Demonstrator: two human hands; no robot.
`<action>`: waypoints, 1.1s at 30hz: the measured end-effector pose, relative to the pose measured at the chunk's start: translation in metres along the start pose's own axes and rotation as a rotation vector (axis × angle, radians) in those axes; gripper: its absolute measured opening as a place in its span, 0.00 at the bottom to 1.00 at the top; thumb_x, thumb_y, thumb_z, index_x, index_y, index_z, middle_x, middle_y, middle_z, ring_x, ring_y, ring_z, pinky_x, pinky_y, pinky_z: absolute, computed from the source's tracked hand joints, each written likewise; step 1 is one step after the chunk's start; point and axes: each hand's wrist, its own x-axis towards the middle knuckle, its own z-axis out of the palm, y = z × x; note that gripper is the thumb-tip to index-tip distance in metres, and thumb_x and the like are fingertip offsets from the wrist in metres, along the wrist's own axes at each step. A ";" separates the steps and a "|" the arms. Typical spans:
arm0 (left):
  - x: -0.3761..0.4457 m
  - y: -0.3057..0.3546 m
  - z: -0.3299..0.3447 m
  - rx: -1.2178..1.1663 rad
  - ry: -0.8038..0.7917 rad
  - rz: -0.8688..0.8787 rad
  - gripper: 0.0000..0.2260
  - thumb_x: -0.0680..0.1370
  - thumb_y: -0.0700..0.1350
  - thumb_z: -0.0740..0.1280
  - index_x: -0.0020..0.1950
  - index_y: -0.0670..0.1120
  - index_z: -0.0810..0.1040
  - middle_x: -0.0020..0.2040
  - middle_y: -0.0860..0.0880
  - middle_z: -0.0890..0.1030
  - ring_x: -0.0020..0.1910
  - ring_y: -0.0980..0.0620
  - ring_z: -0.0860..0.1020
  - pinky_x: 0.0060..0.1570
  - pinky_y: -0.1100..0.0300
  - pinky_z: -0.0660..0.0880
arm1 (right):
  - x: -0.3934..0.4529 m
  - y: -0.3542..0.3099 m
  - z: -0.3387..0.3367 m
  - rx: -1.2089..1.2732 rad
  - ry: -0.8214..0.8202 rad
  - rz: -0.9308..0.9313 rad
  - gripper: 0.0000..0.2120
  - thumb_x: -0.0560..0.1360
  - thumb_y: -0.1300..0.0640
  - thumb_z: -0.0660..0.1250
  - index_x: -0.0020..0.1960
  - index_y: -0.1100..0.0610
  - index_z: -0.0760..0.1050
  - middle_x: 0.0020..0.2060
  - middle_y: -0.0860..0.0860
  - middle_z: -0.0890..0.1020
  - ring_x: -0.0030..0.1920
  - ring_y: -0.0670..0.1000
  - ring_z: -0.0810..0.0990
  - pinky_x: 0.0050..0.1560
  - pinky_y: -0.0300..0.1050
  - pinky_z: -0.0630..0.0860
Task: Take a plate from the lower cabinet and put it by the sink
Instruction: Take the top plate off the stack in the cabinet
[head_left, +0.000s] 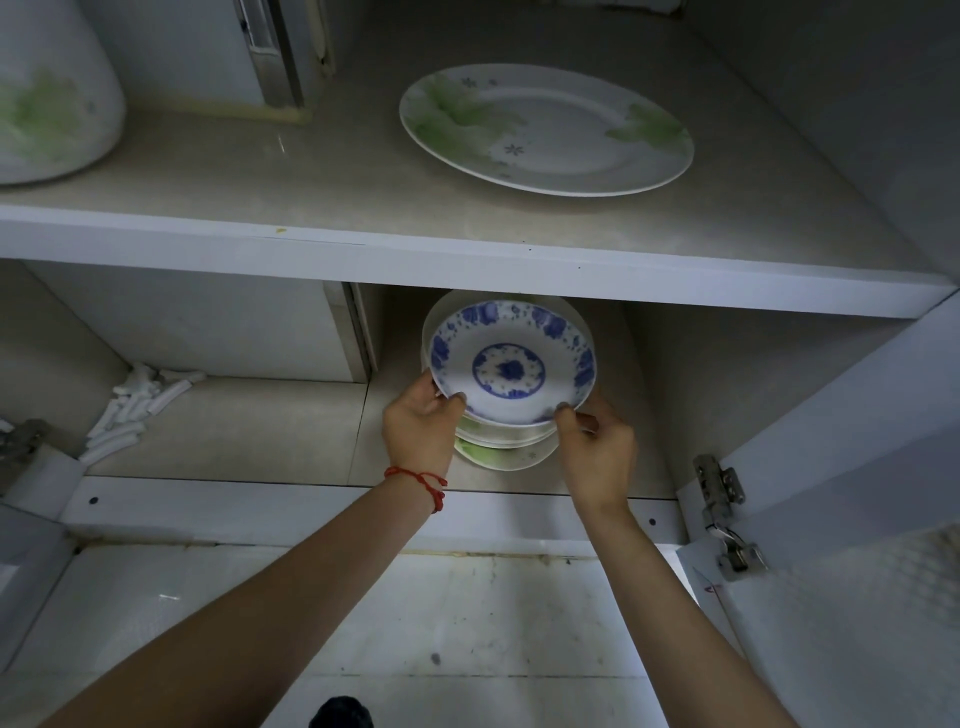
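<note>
A small white plate with a blue flower pattern (511, 364) is tilted up over a stack of plates (498, 452) on the cabinet's lower shelf. My left hand (421, 431) grips its near left rim, thumb on top. My right hand (597, 447) grips its near right rim the same way. The stack beneath is white with green leaf prints and is partly hidden by the blue plate and my hands. The sink is out of view.
On the upper shelf (467, 260) lie a large oval platter with green leaves (545, 130) and a big white pot (47, 93) at the left. White plastic pieces (135, 410) lie at the lower shelf's left. The open door with hinges (727, 519) stands at the right.
</note>
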 end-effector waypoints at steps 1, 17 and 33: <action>0.001 0.001 -0.001 -0.016 0.016 -0.023 0.17 0.71 0.31 0.67 0.59 0.38 0.75 0.54 0.46 0.78 0.51 0.49 0.77 0.53 0.55 0.73 | -0.002 0.000 -0.001 0.015 -0.006 0.011 0.12 0.72 0.63 0.65 0.55 0.60 0.77 0.46 0.56 0.83 0.45 0.52 0.81 0.37 0.25 0.74; 0.016 0.005 -0.023 -0.039 -0.049 -0.110 0.15 0.71 0.34 0.68 0.57 0.35 0.76 0.50 0.44 0.79 0.47 0.44 0.79 0.33 0.65 0.79 | 0.001 -0.004 -0.037 0.282 -0.139 0.102 0.19 0.72 0.69 0.66 0.57 0.50 0.75 0.41 0.45 0.85 0.40 0.42 0.83 0.35 0.37 0.80; 0.000 0.005 -0.032 0.076 -0.079 -0.095 0.10 0.71 0.36 0.69 0.52 0.38 0.79 0.46 0.47 0.81 0.43 0.46 0.80 0.30 0.65 0.80 | -0.014 0.001 -0.051 0.259 -0.083 0.197 0.09 0.71 0.69 0.66 0.48 0.59 0.76 0.40 0.48 0.81 0.34 0.39 0.82 0.32 0.34 0.79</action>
